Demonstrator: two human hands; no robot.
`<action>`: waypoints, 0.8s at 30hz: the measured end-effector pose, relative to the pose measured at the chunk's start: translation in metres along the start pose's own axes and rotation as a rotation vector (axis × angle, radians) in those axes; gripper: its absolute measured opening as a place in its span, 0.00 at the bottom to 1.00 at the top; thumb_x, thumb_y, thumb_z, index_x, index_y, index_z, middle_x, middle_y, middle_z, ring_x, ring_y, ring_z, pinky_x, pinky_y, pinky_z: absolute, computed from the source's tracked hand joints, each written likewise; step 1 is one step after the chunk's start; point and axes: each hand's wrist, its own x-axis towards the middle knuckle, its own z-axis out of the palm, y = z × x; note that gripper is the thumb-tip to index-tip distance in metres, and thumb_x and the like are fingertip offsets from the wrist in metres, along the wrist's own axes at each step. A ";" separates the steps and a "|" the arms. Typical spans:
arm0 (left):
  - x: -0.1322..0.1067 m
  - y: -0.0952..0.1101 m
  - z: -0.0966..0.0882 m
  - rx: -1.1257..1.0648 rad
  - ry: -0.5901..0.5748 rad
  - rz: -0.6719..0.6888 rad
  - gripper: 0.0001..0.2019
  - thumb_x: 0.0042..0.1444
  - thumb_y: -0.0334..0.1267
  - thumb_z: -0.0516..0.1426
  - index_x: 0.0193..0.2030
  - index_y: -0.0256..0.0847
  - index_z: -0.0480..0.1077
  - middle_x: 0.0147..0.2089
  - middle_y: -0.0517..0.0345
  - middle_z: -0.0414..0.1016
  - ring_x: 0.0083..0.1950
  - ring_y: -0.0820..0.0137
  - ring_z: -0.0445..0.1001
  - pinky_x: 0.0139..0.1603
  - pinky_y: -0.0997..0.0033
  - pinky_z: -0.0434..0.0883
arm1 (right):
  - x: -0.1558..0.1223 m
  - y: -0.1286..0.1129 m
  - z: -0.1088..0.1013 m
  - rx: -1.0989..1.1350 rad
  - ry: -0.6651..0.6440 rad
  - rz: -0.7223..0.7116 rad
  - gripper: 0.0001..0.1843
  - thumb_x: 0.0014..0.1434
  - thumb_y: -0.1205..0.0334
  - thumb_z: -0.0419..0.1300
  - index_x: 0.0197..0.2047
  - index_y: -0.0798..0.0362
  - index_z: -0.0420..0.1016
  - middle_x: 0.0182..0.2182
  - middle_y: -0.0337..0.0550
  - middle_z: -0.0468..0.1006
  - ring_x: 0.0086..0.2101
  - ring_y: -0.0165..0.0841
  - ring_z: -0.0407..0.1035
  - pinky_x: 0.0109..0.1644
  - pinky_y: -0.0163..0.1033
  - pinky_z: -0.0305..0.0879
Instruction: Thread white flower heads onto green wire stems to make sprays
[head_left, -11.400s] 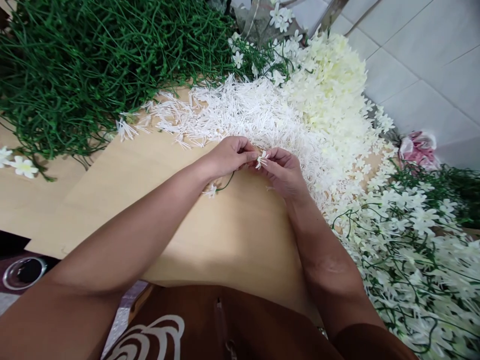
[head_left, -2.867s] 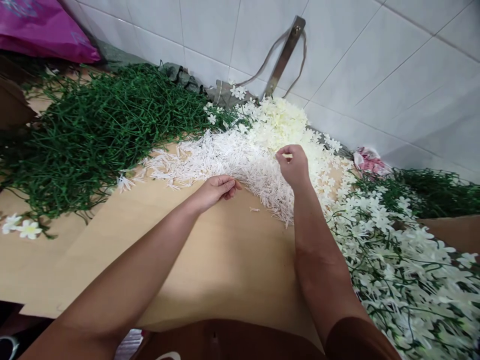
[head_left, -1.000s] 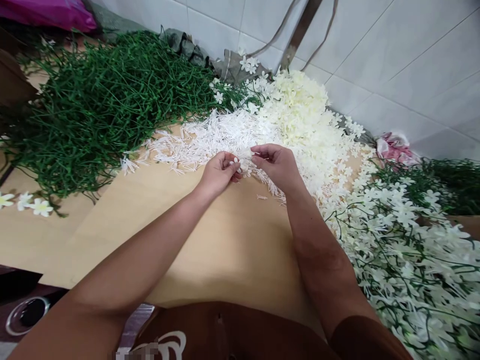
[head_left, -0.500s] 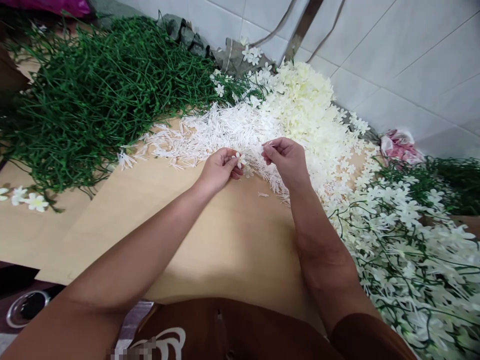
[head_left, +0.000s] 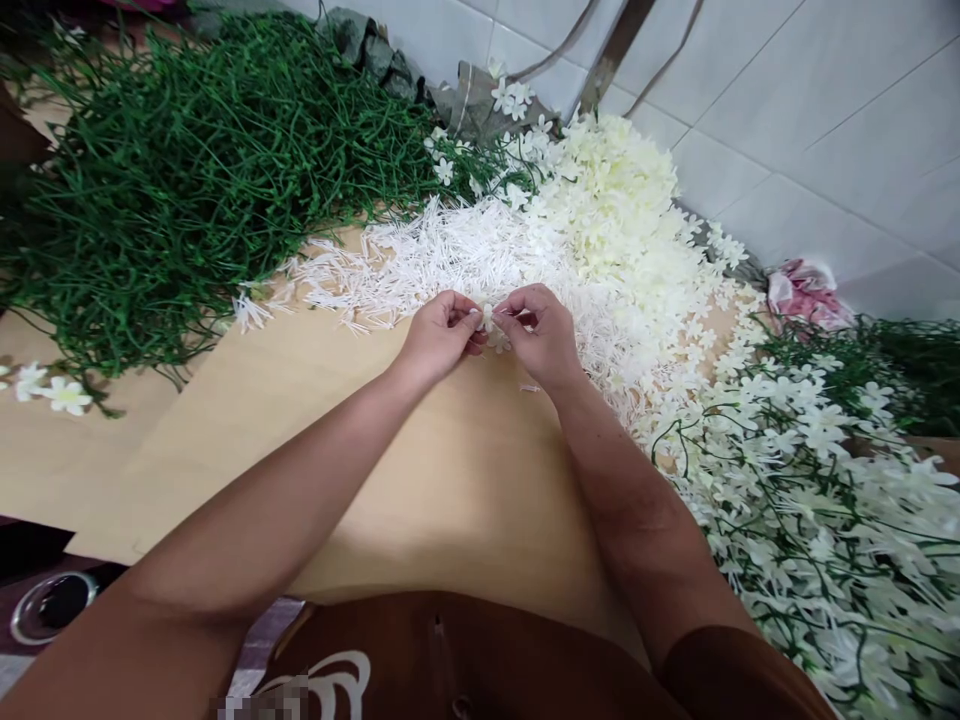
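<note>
My left hand is closed in a pinch on a small white artificial flower. Against the flower's right side, my right hand pinches with thumb and forefinger. A thin white plastic stick seems to be between those fingertips, mostly hidden. Just beyond both hands spreads a heap of thin white plastic sticks. To its right rises a pile of loose cream-white blossoms. One small white piece lies on the board below my right hand.
A large mound of green plastic stems covers the back left. Flowers on green stems fill the right side. The tan board lies under my arms. A tiled wall stands behind, near a pink-and-white bag.
My right hand has moved left and slightly down, from apart to touching the flower. My left hand stays nearly in place, still holding the flower.
</note>
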 end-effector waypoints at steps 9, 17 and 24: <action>0.000 0.001 -0.002 -0.010 0.000 -0.014 0.08 0.57 0.25 0.56 0.29 0.38 0.62 0.19 0.68 0.67 0.20 0.79 0.69 0.23 0.80 0.69 | -0.003 0.009 0.008 0.196 0.037 0.067 0.04 0.52 0.64 0.64 0.28 0.51 0.72 0.34 0.41 0.76 0.35 0.30 0.71 0.37 0.38 0.71; 0.000 0.006 -0.005 -0.032 -0.019 -0.004 0.10 0.54 0.25 0.61 0.28 0.37 0.63 0.19 0.67 0.68 0.20 0.79 0.69 0.22 0.80 0.69 | -0.002 0.007 0.011 0.343 0.022 0.232 0.11 0.48 0.57 0.69 0.26 0.52 0.73 0.34 0.41 0.79 0.32 0.29 0.72 0.38 0.39 0.72; -0.002 0.008 -0.005 -0.036 -0.028 -0.018 0.11 0.56 0.21 0.56 0.27 0.36 0.63 0.18 0.66 0.68 0.19 0.79 0.69 0.22 0.81 0.67 | -0.004 0.009 0.013 0.369 -0.100 0.281 0.17 0.48 0.49 0.70 0.27 0.52 0.70 0.22 0.35 0.75 0.26 0.28 0.69 0.32 0.38 0.68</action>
